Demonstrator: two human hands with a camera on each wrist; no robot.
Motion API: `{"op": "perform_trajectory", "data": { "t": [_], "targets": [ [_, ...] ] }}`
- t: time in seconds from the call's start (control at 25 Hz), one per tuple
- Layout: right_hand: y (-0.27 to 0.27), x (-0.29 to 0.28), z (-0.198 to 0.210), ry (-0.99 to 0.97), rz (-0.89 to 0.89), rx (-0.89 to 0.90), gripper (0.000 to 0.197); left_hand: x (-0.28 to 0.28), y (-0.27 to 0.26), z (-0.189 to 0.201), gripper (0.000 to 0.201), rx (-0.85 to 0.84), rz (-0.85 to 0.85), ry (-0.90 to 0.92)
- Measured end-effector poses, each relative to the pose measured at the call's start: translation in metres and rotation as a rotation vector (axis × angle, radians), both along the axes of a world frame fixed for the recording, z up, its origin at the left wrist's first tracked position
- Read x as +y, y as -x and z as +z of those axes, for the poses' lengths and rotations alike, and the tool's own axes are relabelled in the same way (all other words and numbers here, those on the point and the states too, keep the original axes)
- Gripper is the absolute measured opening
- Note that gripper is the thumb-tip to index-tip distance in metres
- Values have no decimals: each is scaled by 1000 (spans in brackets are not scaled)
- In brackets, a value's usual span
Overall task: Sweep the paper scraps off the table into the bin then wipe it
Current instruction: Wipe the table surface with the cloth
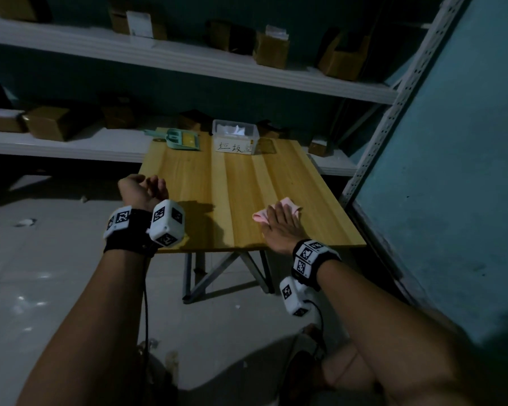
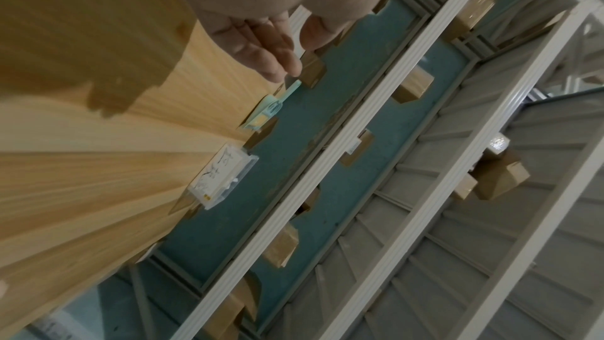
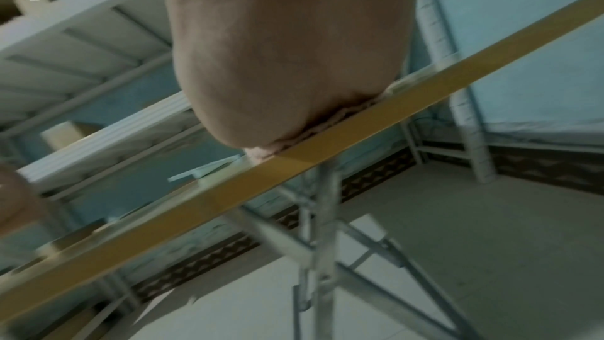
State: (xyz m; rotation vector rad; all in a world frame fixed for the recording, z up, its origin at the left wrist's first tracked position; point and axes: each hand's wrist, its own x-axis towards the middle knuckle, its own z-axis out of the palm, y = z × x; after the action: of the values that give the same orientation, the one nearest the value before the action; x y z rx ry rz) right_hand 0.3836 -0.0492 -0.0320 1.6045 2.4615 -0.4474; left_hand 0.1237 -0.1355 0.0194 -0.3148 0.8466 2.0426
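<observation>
— Start at the left for me. What's that hand doing?

— The left hand (image 1: 143, 191) is up in the air just off the table's left edge, fingers loosely curled, nothing in it. The left wrist view shows the same: relaxed fingers (image 2: 261, 45), no object between them.

— And the table itself?

— The wooden table (image 1: 238, 200) stands on a metal folding frame, pushed up to the white shelving (image 1: 71, 145). I see no scraps on the top. At the far edge, left of centre, lies a pale green dustpan (image 1: 182, 139) with its handle pointing left. Just to its right stands the clear plastic bin (image 1: 235, 136), a handwritten label on its front and white paper inside.

— Where's the cloth?

— Near the front right part of the table. The pink cloth (image 1: 276, 210) lies flat on the wood and the right hand (image 1: 282, 227) presses down on it, fingers straight and spread, palm down. Cloth pokes out ahead of the fingertips and to the left of them. From the right wrist view you only get the heel of the hand against the table edge with a crumpled strip of cloth squeezed beneath it.

— Anything further right?

— A perforated shelf upright (image 1: 399, 98), then the blue-green wall (image 1: 452, 171). Cardboard boxes (image 1: 272, 49) sit along the shelves behind.
</observation>
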Motion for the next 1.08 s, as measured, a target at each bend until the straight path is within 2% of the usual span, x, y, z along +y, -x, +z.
{"op": "perform_trajectory", "data": {
  "t": [0.12,0.36,0.56,0.76,1.08],
  "targets": [
    [32,-9,1,0,88,6,61,-12,13,3,22,-4,33,-6],
    [109,-40,1,-21,283,11,62,-35,38,8,17,23,45,25],
    [175,-64,-16,-114,522,31,66,-55,60,11,18,37,95,24],
    [213,-88,-11,-65,588,97,63,-68,77,10,16,25,120,25],
    [247,-104,-12,-180,693,-46,76,-68,84,9,13,3,155,8]
  ]
}}
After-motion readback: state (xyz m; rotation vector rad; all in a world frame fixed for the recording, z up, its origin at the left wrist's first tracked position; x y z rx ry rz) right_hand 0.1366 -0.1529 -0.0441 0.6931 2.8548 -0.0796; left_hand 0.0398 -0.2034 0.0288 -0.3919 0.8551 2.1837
